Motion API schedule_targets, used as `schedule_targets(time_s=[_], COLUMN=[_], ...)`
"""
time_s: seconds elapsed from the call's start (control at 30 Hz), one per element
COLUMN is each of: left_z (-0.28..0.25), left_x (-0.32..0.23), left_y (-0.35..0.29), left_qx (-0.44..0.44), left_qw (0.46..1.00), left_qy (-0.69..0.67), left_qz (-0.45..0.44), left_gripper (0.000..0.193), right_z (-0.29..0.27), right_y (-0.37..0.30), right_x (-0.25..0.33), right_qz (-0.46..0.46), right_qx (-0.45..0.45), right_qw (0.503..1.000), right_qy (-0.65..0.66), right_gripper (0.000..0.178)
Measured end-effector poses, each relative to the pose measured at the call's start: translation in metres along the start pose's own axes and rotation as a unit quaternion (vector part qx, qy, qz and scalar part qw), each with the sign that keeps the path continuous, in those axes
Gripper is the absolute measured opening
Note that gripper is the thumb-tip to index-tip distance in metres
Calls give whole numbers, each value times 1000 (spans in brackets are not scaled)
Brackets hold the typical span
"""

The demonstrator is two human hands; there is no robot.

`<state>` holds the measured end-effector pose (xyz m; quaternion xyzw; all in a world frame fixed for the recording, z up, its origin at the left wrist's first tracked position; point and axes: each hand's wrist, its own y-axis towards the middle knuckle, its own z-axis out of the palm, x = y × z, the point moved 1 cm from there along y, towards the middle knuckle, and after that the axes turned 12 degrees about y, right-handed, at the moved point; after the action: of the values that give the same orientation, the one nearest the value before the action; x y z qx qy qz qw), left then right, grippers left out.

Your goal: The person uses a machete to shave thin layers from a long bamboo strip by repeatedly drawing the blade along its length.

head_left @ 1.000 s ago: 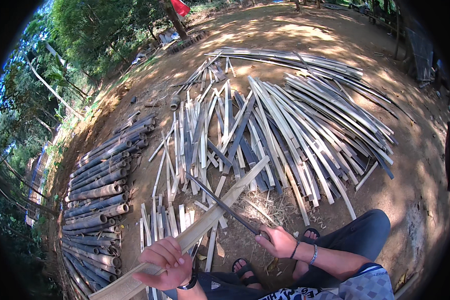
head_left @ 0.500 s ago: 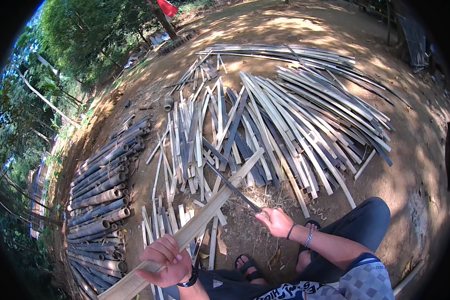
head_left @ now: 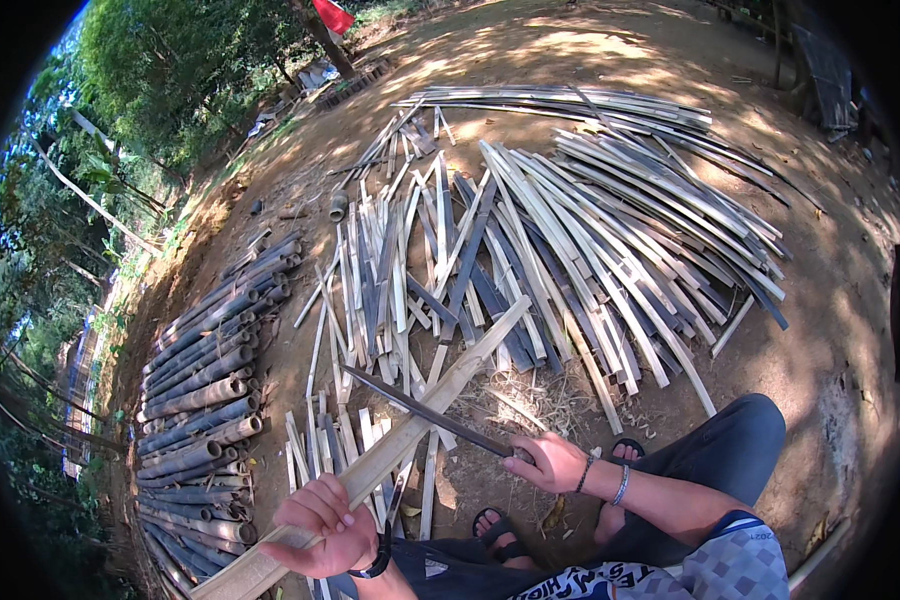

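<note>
A long split bamboo strip [head_left: 460, 376] slants from the lower left up toward the middle. My left hand [head_left: 322, 525] grips its lower part, fingers curled over the edge and thumb pointing along it. My right hand [head_left: 550, 463] is closed round the handle of a long dark knife [head_left: 470, 436]. The blade points up and left and crosses over the strip's middle; whether its edge touches the strip is hard to tell. Most of the handle is hidden by my fingers.
Split bamboo slats [head_left: 610, 270] lie fanned out ahead. Bamboo poles [head_left: 205, 415] are stacked at the left. Pale shavings [head_left: 545, 405] litter the dirt ground near my sandalled feet [head_left: 500, 535]. Shorter slats [head_left: 345, 440] lie beneath the strip. A red cloth [head_left: 334, 16] hangs at the back.
The knife has moved down and left along the strip, closer to my left hand, and its blade lies flatter. My right hand is slightly lower. The left hand keeps its grip.
</note>
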<state>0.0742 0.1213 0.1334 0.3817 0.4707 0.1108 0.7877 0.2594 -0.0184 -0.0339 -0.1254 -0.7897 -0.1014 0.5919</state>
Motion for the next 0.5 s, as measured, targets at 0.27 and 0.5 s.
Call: schedule_targets(time_s=[0.27,0.5], left_z=[-4,4], left_x=[-4,-4], left_y=[0,-2], left_qx=[14,2], left_qw=[1000,1000], left_qy=[9,-1], left_qz=[9,0], left_gripper=[59,59], right_z=[6,-7], right_y=[-3,10], right_x=[8,-20], right_qz=[33,102], right_qx=[-4,-43], right_qw=[999,993], right_qy=[38,45], right_gripper=[44,44])
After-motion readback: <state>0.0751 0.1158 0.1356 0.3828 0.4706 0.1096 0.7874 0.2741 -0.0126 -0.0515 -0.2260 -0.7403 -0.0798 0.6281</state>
